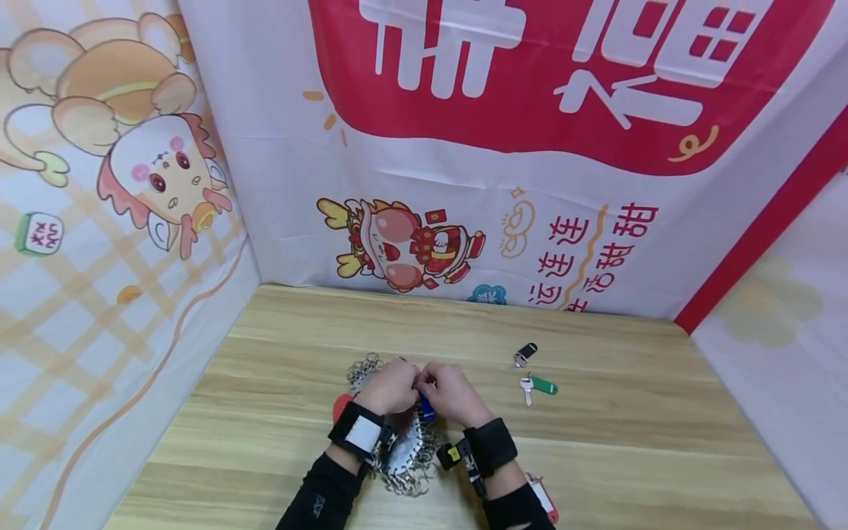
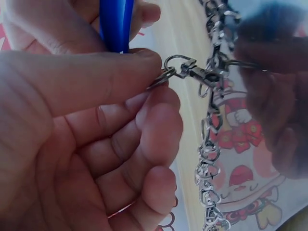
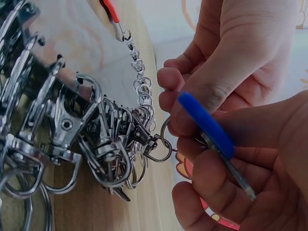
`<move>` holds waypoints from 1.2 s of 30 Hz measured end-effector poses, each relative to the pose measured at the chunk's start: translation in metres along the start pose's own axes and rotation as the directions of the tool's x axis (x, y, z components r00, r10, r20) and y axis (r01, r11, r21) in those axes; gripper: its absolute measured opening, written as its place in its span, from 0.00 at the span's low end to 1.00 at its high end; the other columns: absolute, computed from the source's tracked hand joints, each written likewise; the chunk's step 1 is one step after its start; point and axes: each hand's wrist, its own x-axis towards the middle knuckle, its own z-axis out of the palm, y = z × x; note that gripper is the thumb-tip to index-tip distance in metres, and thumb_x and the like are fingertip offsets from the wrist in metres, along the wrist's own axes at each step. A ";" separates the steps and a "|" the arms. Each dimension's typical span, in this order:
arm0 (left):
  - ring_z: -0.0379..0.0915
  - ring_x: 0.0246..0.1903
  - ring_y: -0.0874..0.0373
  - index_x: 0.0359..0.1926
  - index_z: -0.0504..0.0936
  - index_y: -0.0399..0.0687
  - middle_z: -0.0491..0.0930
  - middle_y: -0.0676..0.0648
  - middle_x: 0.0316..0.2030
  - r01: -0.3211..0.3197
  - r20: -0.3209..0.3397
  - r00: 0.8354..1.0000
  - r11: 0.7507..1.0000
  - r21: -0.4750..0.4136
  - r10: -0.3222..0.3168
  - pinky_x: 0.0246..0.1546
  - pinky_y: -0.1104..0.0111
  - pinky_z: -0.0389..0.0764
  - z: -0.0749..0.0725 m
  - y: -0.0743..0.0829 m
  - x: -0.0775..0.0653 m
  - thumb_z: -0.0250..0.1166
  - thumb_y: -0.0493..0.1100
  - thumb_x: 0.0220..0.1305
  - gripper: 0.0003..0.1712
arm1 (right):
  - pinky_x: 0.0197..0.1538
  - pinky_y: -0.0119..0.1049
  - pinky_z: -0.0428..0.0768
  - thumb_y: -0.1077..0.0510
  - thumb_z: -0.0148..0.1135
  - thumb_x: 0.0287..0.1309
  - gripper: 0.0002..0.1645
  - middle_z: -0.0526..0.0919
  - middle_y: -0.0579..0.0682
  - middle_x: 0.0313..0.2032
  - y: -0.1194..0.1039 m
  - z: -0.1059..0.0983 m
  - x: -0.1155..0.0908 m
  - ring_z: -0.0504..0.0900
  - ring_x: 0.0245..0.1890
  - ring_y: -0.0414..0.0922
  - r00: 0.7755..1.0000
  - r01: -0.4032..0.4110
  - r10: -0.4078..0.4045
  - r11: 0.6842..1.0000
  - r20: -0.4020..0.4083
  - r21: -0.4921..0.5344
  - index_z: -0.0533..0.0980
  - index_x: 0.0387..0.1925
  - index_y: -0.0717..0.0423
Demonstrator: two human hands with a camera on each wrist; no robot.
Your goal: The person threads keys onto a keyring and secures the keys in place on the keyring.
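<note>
My left hand (image 1: 391, 388) pinches a small split ring (image 2: 167, 77) between thumb and fingers. That ring hangs from a swivel clasp (image 2: 196, 72) on the rim of a shiny round metal plate (image 1: 404, 450). Right beside it, my right hand (image 1: 452, 394) holds a blue key tag (image 3: 207, 122) with a metal key (image 3: 236, 175). Fingertips of both hands meet at the ring, and partly hide where tag and ring come together. Many snap clasps (image 3: 67, 125) with rings crowd the plate's edge.
To the right on the wooden table (image 1: 616, 427) lie a key with a black tag (image 1: 527, 351) and one with a green tag (image 1: 545, 385). A red-edged tag (image 1: 543, 499) is near my right forearm. A red piece (image 1: 341, 405) shows beside the left wrist.
</note>
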 end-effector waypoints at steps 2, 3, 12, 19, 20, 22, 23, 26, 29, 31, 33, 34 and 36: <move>0.64 0.17 0.60 0.17 0.71 0.49 0.68 0.52 0.17 0.001 0.003 1.000 1.000 0.015 -0.002 0.19 0.69 0.65 0.002 0.001 0.000 0.61 0.38 0.59 0.14 | 0.27 0.30 0.73 0.61 0.57 0.63 0.06 0.80 0.44 0.29 0.001 0.001 -0.001 0.73 0.22 0.35 1.000 0.000 0.000 1.000 -0.001 -0.007 0.77 0.30 0.53; 0.64 0.17 0.60 0.17 0.71 0.49 0.69 0.52 0.17 0.001 0.004 1.000 1.000 0.016 -0.001 0.19 0.69 0.65 0.002 0.001 0.000 0.61 0.38 0.59 0.14 | 0.28 0.30 0.73 0.61 0.57 0.63 0.06 0.80 0.44 0.28 0.001 0.001 -0.002 0.73 0.22 0.35 1.000 -0.002 0.002 1.000 -0.003 -0.007 0.77 0.30 0.53; 0.60 0.14 0.61 0.15 0.66 0.50 0.62 0.53 0.14 -0.008 0.023 1.000 1.000 0.017 0.008 0.18 0.70 0.60 0.004 0.000 -0.001 0.62 0.37 0.55 0.17 | 0.23 0.30 0.71 0.61 0.57 0.63 0.06 0.78 0.43 0.26 0.002 0.001 -0.003 0.72 0.20 0.36 1.000 -0.020 0.020 1.000 -0.024 0.012 0.77 0.30 0.54; 0.55 0.12 0.62 0.13 0.60 0.49 0.55 0.55 0.12 -0.052 0.017 0.998 0.999 -0.010 0.052 0.17 0.71 0.57 0.001 -0.001 -0.004 0.61 0.36 0.56 0.21 | 0.22 0.29 0.70 0.61 0.58 0.62 0.05 0.78 0.43 0.24 0.002 0.002 -0.004 0.72 0.18 0.36 0.998 -0.041 0.042 0.999 -0.048 0.006 0.77 0.31 0.55; 0.55 0.12 0.62 0.13 0.61 0.49 0.55 0.55 0.12 -0.054 0.018 0.998 0.998 -0.013 0.055 0.17 0.71 0.57 0.001 -0.001 -0.004 0.61 0.36 0.56 0.21 | 0.22 0.30 0.71 0.61 0.58 0.62 0.04 0.78 0.43 0.24 0.002 0.002 -0.004 0.72 0.18 0.36 0.998 -0.042 0.042 0.999 -0.051 0.005 0.77 0.31 0.55; 0.56 0.12 0.62 0.13 0.61 0.49 0.56 0.55 0.12 -0.054 0.026 0.998 0.998 -0.020 0.054 0.16 0.71 0.58 0.000 -0.001 -0.004 0.61 0.36 0.57 0.21 | 0.22 0.30 0.71 0.62 0.58 0.61 0.04 0.78 0.44 0.25 0.002 0.002 -0.004 0.72 0.18 0.35 0.998 -0.038 0.039 0.999 -0.056 0.002 0.77 0.30 0.55; 0.56 0.11 0.62 0.13 0.61 0.49 0.56 0.55 0.12 -0.052 0.031 0.998 0.998 -0.023 0.053 0.16 0.71 0.58 0.000 -0.001 -0.005 0.61 0.36 0.58 0.21 | 0.22 0.29 0.71 0.62 0.58 0.61 0.04 0.78 0.44 0.25 0.002 0.002 -0.004 0.72 0.18 0.35 0.998 -0.036 0.036 0.999 -0.058 0.000 0.77 0.30 0.55; 0.57 0.11 0.62 0.14 0.62 0.49 0.56 0.55 0.12 -0.046 0.041 0.998 0.999 -0.029 0.047 0.16 0.71 0.58 -0.001 -0.001 -0.005 0.60 0.36 0.59 0.21 | 0.23 0.29 0.71 0.63 0.58 0.61 0.04 0.78 0.44 0.25 0.003 0.003 -0.004 0.72 0.19 0.35 0.998 -0.029 0.029 1.000 -0.063 -0.003 0.77 0.30 0.55; 0.57 0.11 0.62 0.14 0.62 0.49 0.57 0.55 0.12 -0.044 0.045 0.998 0.999 -0.031 0.045 0.16 0.71 0.59 -0.001 -0.002 -0.005 0.60 0.36 0.60 0.21 | 0.23 0.29 0.71 0.63 0.58 0.61 0.04 0.78 0.44 0.24 0.003 0.003 -0.004 0.72 0.19 0.35 0.997 -0.037 0.037 0.999 -0.065 -0.003 0.77 0.29 0.56; 0.57 0.11 0.62 0.15 0.62 0.49 0.57 0.54 0.13 -0.041 0.045 0.998 0.999 -0.031 0.042 0.16 0.71 0.59 -0.001 -0.002 -0.005 0.60 0.36 0.60 0.20 | 0.22 0.29 0.71 0.63 0.58 0.61 0.04 0.77 0.44 0.24 0.003 0.003 -0.004 0.71 0.19 0.35 0.997 -0.039 0.039 0.999 -0.062 -0.003 0.77 0.29 0.56; 0.57 0.12 0.62 0.15 0.62 0.49 0.57 0.54 0.13 -0.035 0.043 0.998 0.999 -0.032 0.036 0.16 0.71 0.58 -0.001 -0.002 -0.006 0.60 0.37 0.60 0.20 | 0.22 0.29 0.71 0.62 0.58 0.61 0.05 0.77 0.43 0.24 0.003 0.002 -0.004 0.71 0.18 0.35 0.998 -0.039 0.038 0.999 -0.056 -0.006 0.77 0.30 0.55; 0.57 0.12 0.62 0.15 0.62 0.49 0.57 0.54 0.13 -0.031 0.043 0.999 0.999 -0.032 0.032 0.16 0.71 0.58 -0.001 -0.002 -0.006 0.60 0.37 0.60 0.20 | 0.22 0.29 0.71 0.62 0.58 0.62 0.05 0.77 0.43 0.24 0.002 0.002 -0.004 0.71 0.18 0.35 0.998 -0.034 0.034 0.999 -0.052 -0.007 0.77 0.30 0.55; 0.57 0.12 0.61 0.15 0.62 0.49 0.57 0.54 0.13 -0.022 0.041 0.999 0.999 -0.032 0.023 0.16 0.71 0.58 -0.001 -0.002 -0.006 0.59 0.37 0.60 0.20 | 0.23 0.29 0.71 0.62 0.58 0.62 0.05 0.77 0.43 0.24 0.001 0.001 -0.004 0.72 0.18 0.35 0.999 -0.026 0.025 1.000 -0.046 -0.006 0.77 0.30 0.55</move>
